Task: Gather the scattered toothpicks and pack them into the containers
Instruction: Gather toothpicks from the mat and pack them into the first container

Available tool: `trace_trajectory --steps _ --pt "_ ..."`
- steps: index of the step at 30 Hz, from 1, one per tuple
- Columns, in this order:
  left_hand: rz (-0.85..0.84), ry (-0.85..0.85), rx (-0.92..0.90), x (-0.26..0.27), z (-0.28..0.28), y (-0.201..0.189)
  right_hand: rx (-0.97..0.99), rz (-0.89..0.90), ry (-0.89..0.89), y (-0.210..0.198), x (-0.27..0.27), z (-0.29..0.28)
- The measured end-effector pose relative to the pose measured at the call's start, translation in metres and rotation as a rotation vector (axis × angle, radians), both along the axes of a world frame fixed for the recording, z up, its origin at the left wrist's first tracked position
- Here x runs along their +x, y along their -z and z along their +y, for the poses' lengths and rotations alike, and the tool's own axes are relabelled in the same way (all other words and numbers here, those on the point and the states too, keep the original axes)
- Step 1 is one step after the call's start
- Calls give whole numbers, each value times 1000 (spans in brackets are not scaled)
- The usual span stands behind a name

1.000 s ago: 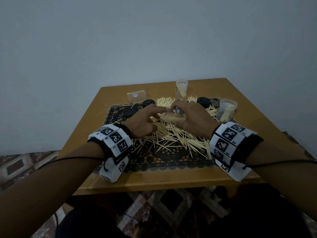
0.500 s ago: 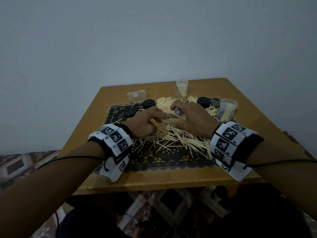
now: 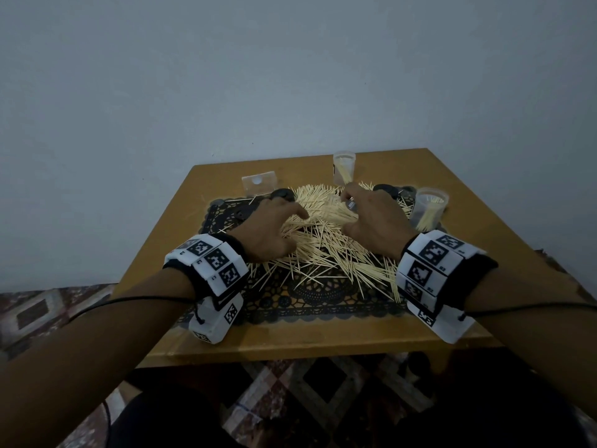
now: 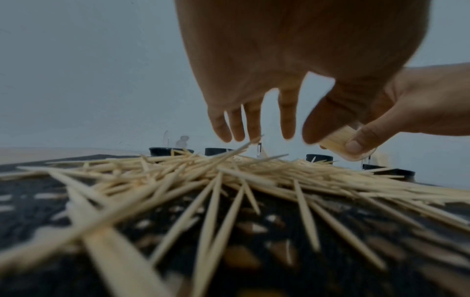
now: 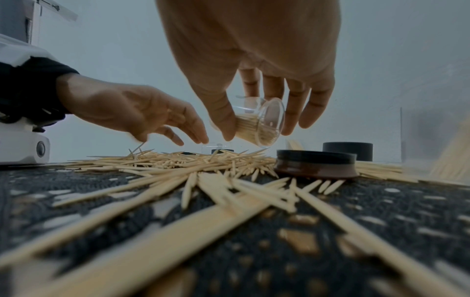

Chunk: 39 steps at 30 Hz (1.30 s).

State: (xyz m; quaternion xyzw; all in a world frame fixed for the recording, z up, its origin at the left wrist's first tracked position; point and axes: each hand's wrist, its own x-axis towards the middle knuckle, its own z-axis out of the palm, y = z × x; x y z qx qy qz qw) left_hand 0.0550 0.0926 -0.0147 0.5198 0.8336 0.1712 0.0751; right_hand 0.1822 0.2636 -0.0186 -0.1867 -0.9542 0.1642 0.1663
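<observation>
Toothpicks (image 3: 323, 253) lie in a loose scattered heap on the black lace mat (image 3: 323, 305), mid-table, between my two hands. My right hand (image 3: 376, 221) holds a small clear container (image 5: 262, 122) pinched between thumb and fingers, tilted on its side just above the heap, packed with a bundle of toothpicks (image 4: 338, 138). My left hand (image 3: 274, 227) hovers over the left part of the heap, fingers (image 4: 239, 128) straight-ish, spread and pointing down, tips at or just above the top sticks; nothing gripped that I can see. One toothpick sticks up near its fingertips in the left wrist view; contact unclear.

Two more clear containers stand upright at the far side: one (image 3: 344, 168) behind the heap on bare table, one (image 3: 429, 208) at the mat's far right corner, each with some toothpicks inside. Black lids (image 5: 315, 163) sit on the mat near the far edge of the heap, one just beside my right hand, others farther left (image 3: 282, 194). A clear flat plastic piece (image 3: 260, 182) rests on the wooden table (image 3: 290, 344) at far left, apart from the heap. Marker-tagged wristbands (image 3: 213, 263) on both wrists, cables trailing.
</observation>
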Motion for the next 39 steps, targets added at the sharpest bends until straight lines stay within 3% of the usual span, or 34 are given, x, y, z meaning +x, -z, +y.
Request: trace_trajectory --steps 3,5,9,14,20,30,39 --pt "79 81 -325 0 -2 -1 0 -10 -4 0 -1 0" --pt "83 94 -393 -2 -5 -1 4 -12 -3 -1 0 0" --pt "16 100 -367 -6 -9 -2 -10 -14 -20 -1 1 -1" --pt "233 168 -290 -5 2 2 -16 -14 -28 -2 1 -1" --pt "367 253 -262 -14 18 -1 -14 -12 -28 -2 1 -1" --pt "377 309 -265 -19 19 -1 -14 -5 -42 -2 1 0" --pt "532 372 -268 -19 17 3 -30 -11 -36 -1 0 0"
